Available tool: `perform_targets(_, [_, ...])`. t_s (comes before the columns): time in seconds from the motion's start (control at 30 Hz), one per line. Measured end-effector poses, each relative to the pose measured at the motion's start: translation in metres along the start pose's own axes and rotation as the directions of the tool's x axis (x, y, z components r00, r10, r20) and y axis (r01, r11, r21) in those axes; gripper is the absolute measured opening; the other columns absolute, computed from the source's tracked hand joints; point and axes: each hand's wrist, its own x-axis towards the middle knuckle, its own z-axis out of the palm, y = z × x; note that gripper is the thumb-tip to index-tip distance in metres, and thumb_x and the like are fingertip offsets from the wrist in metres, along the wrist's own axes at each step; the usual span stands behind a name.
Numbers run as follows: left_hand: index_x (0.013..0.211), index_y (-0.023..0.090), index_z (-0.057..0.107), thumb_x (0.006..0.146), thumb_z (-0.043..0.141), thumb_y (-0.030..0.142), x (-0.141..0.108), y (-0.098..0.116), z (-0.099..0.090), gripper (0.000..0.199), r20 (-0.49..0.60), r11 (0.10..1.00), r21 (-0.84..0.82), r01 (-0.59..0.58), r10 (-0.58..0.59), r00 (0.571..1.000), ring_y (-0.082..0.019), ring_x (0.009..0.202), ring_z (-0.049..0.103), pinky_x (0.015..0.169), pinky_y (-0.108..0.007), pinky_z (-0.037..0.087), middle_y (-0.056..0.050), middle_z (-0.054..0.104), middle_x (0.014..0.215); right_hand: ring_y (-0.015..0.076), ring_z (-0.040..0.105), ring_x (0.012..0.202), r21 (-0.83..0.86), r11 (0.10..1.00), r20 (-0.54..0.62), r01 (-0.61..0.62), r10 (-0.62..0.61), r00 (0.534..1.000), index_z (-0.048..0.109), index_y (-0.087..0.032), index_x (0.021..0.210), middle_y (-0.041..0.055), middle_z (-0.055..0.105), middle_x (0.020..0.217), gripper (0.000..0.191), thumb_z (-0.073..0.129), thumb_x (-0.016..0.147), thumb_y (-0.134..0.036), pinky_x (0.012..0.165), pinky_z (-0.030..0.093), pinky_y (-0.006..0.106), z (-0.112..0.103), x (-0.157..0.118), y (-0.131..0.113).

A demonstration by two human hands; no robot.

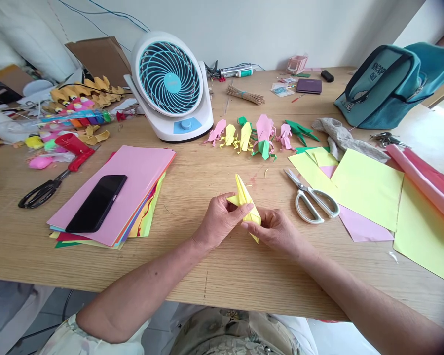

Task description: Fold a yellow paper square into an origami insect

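A yellow folded paper piece (247,209) with several pointed flaps is held above the wooden table, near its front middle. My left hand (222,217) pinches it from the left, thumb on its face. From the right, my right hand (276,228) grips its lower part between thumb and fingers. One long point sticks up past my left thumb and a shorter one hangs below my right. Beyond it stands a row of folded paper figures in pink (264,129), yellow (245,137) and green (299,131).
White-handled scissors (314,199) lie right of my hands, beside yellow sheets (368,185). On the left, a black phone (96,203) rests on stacked coloured paper (144,162), near black-handled scissors (40,193). A white fan (170,84) and a teal bag (385,84) stand behind.
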Motion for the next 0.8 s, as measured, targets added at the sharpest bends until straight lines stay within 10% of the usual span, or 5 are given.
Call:
perform_targets(0.33, [0.066,0.015,0.058,0.069,0.078,0.039,0.007,0.015,-0.011,0.032,-0.076,0.999,-0.041,-0.033,0.03,0.997,-0.006,0.055,0.044,0.056,-0.02,0.038,0.005,0.052,0.059,0.009,0.033,0.057,-0.005,0.999,0.193,0.051,-0.05,0.98,0.046,-0.019,0.066,-0.0056,0.04,0.062,0.045,0.075,0.074,-0.053,0.05,0.025,0.025,-0.011,-0.003,0.007])
perform_targets(0.8, [0.077,0.012,0.064,0.07,0.078,0.049,0.007,-0.002,-0.011,0.04,0.139,0.995,0.048,0.083,-0.088,0.986,-0.005,0.051,0.039,0.048,-0.02,0.029,0.004,0.052,0.062,0.0129,0.05,0.066,0.242,0.969,-0.124,0.054,-0.024,0.992,0.06,-0.019,0.077,0.0002,0.059,0.073,0.041,0.073,0.074,-0.057,0.063,0.041,0.027,-0.014,0.007,0.011])
